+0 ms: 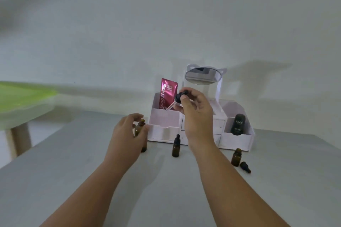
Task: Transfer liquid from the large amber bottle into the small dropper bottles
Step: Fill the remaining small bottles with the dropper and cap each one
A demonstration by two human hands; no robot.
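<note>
My left hand (127, 134) wraps around the large amber bottle (140, 128), which stands open-necked on the grey table (92, 171). My right hand (195, 114) is raised above it and pinches a black dropper cap (180, 96) whose glass pipette (170, 106) slants down to the left. A small capped amber dropper bottle (176, 146) stands between my arms. Further right stands a small open amber bottle (236, 157), with its black dropper cap (245, 167) lying beside it on the table.
A white cosmetic organiser (201, 127) with drawers and a tilted oval mirror (203, 76) stands against the wall behind the bottles. It holds a pink sachet (167, 93) and a dark Kahf container (238, 123). A green-topped table (22, 101) is at far left.
</note>
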